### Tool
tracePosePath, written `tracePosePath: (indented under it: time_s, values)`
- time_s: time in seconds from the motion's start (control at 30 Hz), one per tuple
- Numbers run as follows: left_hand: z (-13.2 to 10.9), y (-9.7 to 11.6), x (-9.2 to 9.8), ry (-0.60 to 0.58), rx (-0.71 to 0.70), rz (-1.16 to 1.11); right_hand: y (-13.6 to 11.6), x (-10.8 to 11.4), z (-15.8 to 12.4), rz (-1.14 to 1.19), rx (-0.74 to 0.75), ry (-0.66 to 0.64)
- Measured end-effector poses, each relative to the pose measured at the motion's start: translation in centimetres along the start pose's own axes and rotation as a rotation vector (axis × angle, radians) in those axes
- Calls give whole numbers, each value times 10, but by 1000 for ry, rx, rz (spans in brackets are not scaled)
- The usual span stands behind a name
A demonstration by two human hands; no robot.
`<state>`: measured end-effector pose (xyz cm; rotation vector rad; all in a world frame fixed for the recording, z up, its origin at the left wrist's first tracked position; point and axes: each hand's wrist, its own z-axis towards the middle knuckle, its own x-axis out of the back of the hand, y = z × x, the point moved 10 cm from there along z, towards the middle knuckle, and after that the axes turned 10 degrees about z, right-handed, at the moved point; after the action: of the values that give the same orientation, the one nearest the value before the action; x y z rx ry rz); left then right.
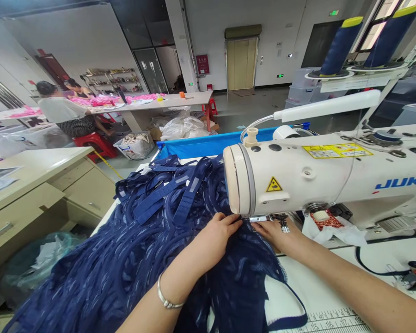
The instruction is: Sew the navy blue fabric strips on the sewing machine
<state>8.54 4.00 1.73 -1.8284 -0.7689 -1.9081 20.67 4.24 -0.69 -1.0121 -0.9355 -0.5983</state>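
Navy garment pile (125, 245): soft, thin fabric, sheer mesh in places, lots of curved bands with a slight sheen, some flat straps on top; heaped on the white desk (381, 256), left of and below the sewing machine (291, 173) head. Left hand (217, 233) palm down on the navy fabric, fingers bent together right by the needle end; grip: can't tell if pinching. Right hand (275, 233) across from it, partly behind metal presser parts (263, 218); its grip can't be told either. Narrow navy strap (300, 303) curves in an open loop on the desk, near printed ruler marks (327, 319). Machine: smooth cream casing, rounded end. Silver bracelet (164, 296) on left wrist. Red-patterned cloth (327, 219) under the machine arm. Two navy thread cones (343, 46), upright, tapered, yellow-tipped.
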Motion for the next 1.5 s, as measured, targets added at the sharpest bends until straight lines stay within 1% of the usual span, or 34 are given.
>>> tracePosePath:
  time_s: [0.1,0.23,0.37,0.43,0.73,0.83,0.97,1.13,1.33,1.5]
  values:
    - [0,0,-1,-2,-1,14,-3,-4,1,-89,46,-19]
    - [0,0,-3,-9,-2,32,-3,-6,2,-97,57,-18]
    - [0,1,-1,-14,1,41,-12,3,-3,-104,181,135]
    - [0,1,0,-12,-1,39,-14,4,-5,-117,221,181]
    - [-2,1,-2,-12,10,59,-7,-5,-5,-153,234,193]
    - [-2,0,-4,-9,14,58,-7,-1,-5,-159,209,185]
    - [-2,0,-4,-10,14,61,-14,4,-4,-143,231,168]
    - [-1,2,-2,-35,16,71,-16,7,-5,-169,245,217]
    - [-1,3,0,-44,25,67,-6,-1,-2,-127,185,183]
    - [-1,2,-1,-26,22,64,-11,1,-3,-145,208,166]
